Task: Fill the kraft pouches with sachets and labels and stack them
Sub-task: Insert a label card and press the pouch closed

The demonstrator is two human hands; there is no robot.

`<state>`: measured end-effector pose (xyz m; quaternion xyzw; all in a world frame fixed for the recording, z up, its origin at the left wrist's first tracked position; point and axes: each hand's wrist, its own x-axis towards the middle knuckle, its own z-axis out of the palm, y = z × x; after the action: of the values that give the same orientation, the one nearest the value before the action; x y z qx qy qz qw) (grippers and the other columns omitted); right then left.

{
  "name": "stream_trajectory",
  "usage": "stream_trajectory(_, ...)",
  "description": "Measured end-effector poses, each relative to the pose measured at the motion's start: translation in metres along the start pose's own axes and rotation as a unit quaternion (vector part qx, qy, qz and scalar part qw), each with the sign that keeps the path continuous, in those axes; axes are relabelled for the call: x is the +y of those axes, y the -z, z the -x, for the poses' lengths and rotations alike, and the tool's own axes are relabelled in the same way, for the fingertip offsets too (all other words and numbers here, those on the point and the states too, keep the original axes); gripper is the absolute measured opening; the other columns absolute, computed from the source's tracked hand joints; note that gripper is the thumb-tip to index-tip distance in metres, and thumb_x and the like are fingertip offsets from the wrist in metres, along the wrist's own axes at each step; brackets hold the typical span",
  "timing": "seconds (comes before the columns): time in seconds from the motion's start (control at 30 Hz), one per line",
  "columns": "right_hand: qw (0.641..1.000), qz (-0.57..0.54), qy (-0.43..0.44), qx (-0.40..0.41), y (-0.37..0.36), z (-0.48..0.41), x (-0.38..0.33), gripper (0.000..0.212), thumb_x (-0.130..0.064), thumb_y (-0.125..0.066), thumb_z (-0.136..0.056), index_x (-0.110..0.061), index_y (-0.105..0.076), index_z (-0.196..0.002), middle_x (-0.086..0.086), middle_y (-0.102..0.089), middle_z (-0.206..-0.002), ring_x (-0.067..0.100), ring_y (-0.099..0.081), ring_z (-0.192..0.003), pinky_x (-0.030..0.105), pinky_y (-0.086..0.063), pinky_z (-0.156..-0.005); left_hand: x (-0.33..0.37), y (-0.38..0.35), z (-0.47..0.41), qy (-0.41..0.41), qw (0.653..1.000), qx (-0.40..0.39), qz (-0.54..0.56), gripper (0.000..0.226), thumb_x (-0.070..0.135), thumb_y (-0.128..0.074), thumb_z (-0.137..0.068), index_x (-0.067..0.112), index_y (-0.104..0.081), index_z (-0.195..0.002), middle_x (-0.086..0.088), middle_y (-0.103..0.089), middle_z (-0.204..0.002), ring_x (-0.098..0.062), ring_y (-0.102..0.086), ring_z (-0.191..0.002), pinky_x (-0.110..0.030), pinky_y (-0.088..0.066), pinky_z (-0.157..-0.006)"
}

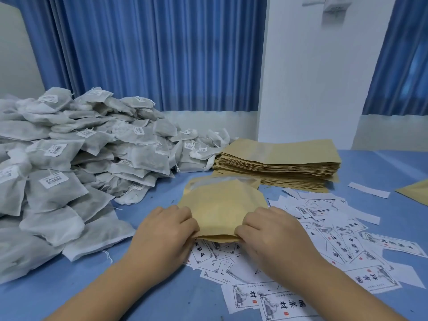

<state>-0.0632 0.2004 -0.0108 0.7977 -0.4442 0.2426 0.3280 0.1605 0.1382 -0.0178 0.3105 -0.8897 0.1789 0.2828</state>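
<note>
- Your left hand point(162, 232) holds the near left corner of one kraft pouch point(220, 205). Its fingers point(185, 218) are curled tight on the brown paper.
- Your right hand point(271, 232) holds the near right corner of the same pouch. Its fingers point(250, 224) are bent and pinch the paper edge.
- Your two hands are near each other, with the pouch between them.
- The kraft pouch is in the middle of the blue desk point(382, 177), right in front of you. It looks puffy, not flat. Its far end has a pale strip across it.
- The near end of the pouch sits over some of the labels point(335, 228). I cannot tell if it touches them.
- The labels are small white papers with black writing and little pictures. They lie in a messy spread under your right arm and out to the right.
- A stack of pouches point(278, 158) sits behind the one you hold, a bit to the right. They are flat and piled one on another.
- A big pile of sachets point(69, 158) fills the left side of the desk. They are grey-white bags, and many have a small white tag with a barcode. The pile reaches just beside the stack of pouches.
- The corner of another brown pouch point(414, 192) peeks in at the right edge.
- A blue curtain point(150, 54) hangs behind the desk, and a white wall point(312, 77) stands to its right.
</note>
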Motion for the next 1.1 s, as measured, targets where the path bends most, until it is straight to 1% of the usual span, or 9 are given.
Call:
stream_trajectory(0.13,1.000,0.006,0.000,0.022,-0.004,0.001,0.000,0.024,-0.005,-0.081,-0.054,-0.016,-0.060,-0.057,-0.002,-0.047,-0.055,0.020,-0.043,-0.050,0.026,-0.033,-0.047,0.015,-0.005,-0.014,-0.019,1.000,0.010,0.013,0.024,0.018,-0.089,-0.058,0.018,-0.065,-0.063,0.004,-0.057,-0.065,-0.022,-0.055,-0.054,-0.029,-0.042,-0.045)
stream_trajectory(0.27,1.000,0.008,-0.006,0.010,-0.002,0.005,0.005,0.018,-0.012,-0.080,-0.061,-0.018,-0.063,-0.059,-0.004,-0.051,-0.057,0.019,-0.047,-0.051,0.026,-0.038,-0.047,0.022,-0.009,-0.021,-0.017,1.000,0.014,0.009,0.027,0.017,-0.088,-0.059,0.017,-0.061,-0.056,0.003,-0.051,-0.059,-0.022,-0.052,-0.049,-0.028,-0.040,-0.041)
stream_trajectory(0.37,1.000,0.010,-0.016,0.016,0.000,0.004,0.005,0.015,-0.014,-0.079,-0.064,-0.018,-0.065,-0.061,-0.004,-0.053,-0.058,0.020,-0.048,-0.052,0.026,-0.040,-0.048,0.023,-0.011,-0.020,-0.023,0.999,0.035,0.017,0.009,0.021,-0.072,-0.074,0.018,-0.067,-0.067,0.003,-0.056,-0.066,-0.022,-0.055,-0.053,-0.032,-0.043,-0.043)
stream_trajectory(0.43,0.999,0.007,-0.020,0.025,0.001,0.003,0.004,0.015,-0.013,-0.078,-0.065,-0.018,-0.065,-0.060,-0.003,-0.053,-0.059,0.020,-0.048,-0.053,0.027,-0.040,-0.048,0.027,-0.011,-0.022,-0.029,0.999,0.039,0.020,0.016,0.031,-0.061,-0.080,0.020,-0.069,-0.070,0.005,-0.058,-0.068,-0.020,-0.055,-0.055,-0.030,-0.043,-0.045)
stream_trajectory(0.57,1.000,-0.007,-0.011,0.011,0.000,0.003,-0.001,0.013,-0.010,-0.074,-0.066,-0.018,-0.065,-0.063,-0.003,-0.053,-0.061,0.020,-0.048,-0.056,0.029,-0.042,-0.049,0.031,-0.014,-0.027,-0.044,0.998,0.042,0.001,0.023,0.018,-0.085,-0.059,0.018,-0.062,-0.058,0.005,-0.052,-0.059,-0.021,-0.051,-0.050,-0.025,-0.035,-0.045)
stream_trajectory(0.7,1.000,-0.018,-0.022,0.004,0.002,0.002,0.000,0.013,-0.010,-0.073,-0.069,-0.018,-0.064,-0.065,-0.003,-0.053,-0.062,0.020,-0.049,-0.057,0.031,-0.043,-0.051,0.034,-0.014,-0.026,-0.045,0.998,0.054,0.001,0.010,0.021,-0.061,-0.075,0.017,-0.064,-0.065,0.003,-0.052,-0.063,-0.021,-0.049,-0.052,-0.028,-0.038,-0.043)
stream_trajectory(0.87,0.998,-0.052,-0.026,-0.006,0.004,0.001,-0.003,0.016,-0.011,-0.078,-0.066,-0.016,-0.063,-0.062,-0.002,-0.053,-0.061,0.020,-0.049,-0.057,0.030,-0.045,-0.051,0.041,-0.014,-0.027,-0.062,0.995,0.073,0.006,0.027,0.029,-0.050,-0.080,0.016,-0.061,-0.059,0.002,-0.051,-0.060,-0.021,-0.047,-0.049,-0.028,-0.035,-0.041)
stream_trajectory(1.0,0.993,-0.089,-0.043,-0.057,0.010,0.002,0.003,0.018,-0.032,-0.079,-0.070,-0.023,-0.066,-0.078,-0.007,-0.056,-0.077,0.016,-0.053,-0.068,0.026,-0.043,-0.059,0.035,-0.010,-0.023,-0.036,0.996,0.076,0.035,0.025,0.029,-0.051,-0.078,0.017,-0.066,-0.063,0.004,-0.055,-0.063,-0.021,-0.054,-0.053,-0.027,-0.041,-0.044)
stream_trajectory(1.1,0.986,-0.076,-0.102,-0.105,0.011,0.005,0.015,0.028,-0.032,-0.076,-0.069,-0.030,-0.064,-0.093,-0.009,-0.053,-0.096,0.015,-0.052,-0.080,0.024,-0.033,-0.066,0.024,-0.006,-0.012,0.005,0.995,0.037,0.089,0.032,0.042,-0.049,-0.086,0.023,-0.072,-0.075,0.010,-0.061,-0.077,-0.011,-0.057,-0.070,-0.027,-0.042,-0.062)
